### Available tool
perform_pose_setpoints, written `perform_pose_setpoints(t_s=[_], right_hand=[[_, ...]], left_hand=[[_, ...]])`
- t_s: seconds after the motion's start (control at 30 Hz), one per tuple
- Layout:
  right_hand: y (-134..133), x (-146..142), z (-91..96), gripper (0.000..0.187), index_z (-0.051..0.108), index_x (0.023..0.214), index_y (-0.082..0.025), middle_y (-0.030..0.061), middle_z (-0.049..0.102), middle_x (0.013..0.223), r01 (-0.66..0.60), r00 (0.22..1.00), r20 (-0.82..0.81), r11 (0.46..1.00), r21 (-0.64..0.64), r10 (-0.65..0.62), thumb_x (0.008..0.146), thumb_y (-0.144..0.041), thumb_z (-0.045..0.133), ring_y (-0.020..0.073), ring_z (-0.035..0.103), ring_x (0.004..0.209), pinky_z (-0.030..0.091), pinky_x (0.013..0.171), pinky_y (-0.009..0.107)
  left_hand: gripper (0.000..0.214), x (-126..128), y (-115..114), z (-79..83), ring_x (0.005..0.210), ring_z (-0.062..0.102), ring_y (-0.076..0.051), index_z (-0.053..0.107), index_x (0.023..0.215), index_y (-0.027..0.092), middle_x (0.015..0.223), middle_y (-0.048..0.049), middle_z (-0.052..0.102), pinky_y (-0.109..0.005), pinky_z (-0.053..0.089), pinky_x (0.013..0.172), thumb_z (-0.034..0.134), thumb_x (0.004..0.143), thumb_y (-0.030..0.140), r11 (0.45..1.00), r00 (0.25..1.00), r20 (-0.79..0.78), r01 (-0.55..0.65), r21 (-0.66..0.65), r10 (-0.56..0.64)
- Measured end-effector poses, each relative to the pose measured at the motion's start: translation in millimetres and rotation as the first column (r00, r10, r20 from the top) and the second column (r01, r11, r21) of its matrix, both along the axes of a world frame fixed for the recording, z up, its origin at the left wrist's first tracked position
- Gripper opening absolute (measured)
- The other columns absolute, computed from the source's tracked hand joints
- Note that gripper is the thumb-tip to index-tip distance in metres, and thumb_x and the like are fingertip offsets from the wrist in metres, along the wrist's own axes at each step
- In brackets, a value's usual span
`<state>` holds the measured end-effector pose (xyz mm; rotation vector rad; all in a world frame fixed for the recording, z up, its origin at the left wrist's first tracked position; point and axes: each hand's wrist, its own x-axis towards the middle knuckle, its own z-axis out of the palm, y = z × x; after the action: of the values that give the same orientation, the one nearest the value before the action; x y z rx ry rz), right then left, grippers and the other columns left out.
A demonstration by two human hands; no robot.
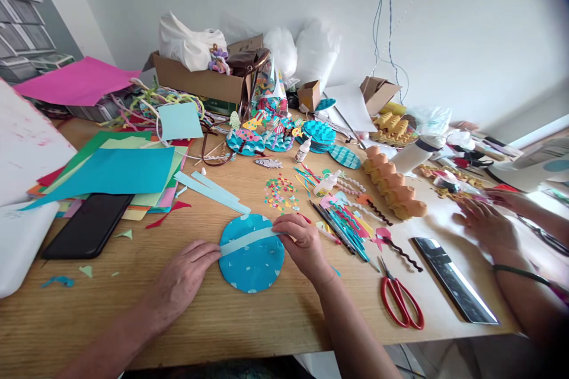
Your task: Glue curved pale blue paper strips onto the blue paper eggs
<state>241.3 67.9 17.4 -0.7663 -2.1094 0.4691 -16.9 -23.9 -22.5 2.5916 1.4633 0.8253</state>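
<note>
A round blue paper disc lies flat on the wooden table in front of me. A pale blue paper strip runs across the disc's upper half. My left hand pinches the strip's left end at the disc's edge. My right hand has its fingers closed on the strip's right end, pressing it onto the disc. More pale blue strips lie just beyond the disc.
Red scissors and a black ruler lie to the right. A black phone and stacked coloured paper sit at left. Glue bottles, confetti bits, an egg carton and boxes crowd the back. Another person's hand rests at right.
</note>
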Motion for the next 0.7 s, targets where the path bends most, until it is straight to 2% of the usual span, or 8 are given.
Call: perform_pose_setpoints(t_s=[0.27,0.7], right_hand=[[-1.3,0.1,1.0,0.017,0.065,0.082,-0.021,0.0054,0.066,0.086,-0.004,1.0,0.028,1.0,-0.004,0.004,0.082,-0.008,0.054,0.0167,0.062,0.081,0.05,0.072,0.031],[-3.8,3.4,2.4,0.019,0.064,0.082,-0.021,0.005,0.067,0.087,0.0,0.997,0.081,1.0,-0.008,0.001,0.082,-0.007,0.052,0.017,0.062,0.081,0.05,0.072,0.032]], left_hand=[[0.036,2.9,2.0,9.2,0.093,0.06,-0.015,0.063,0.1,0.018,0.099,-0.0044,0.067,-0.027,0.05,0.084,0.031,0.087,0.006,0.999,0.999,0.034,0.007,0.042,-0.009],[0.04,3.8,2.3,6.5,0.092,0.059,-0.016,0.063,0.103,0.017,0.099,-0.005,0.067,-0.03,0.05,0.084,0.03,0.084,0.002,1.0,1.0,0.015,0.009,0.026,-0.009]])
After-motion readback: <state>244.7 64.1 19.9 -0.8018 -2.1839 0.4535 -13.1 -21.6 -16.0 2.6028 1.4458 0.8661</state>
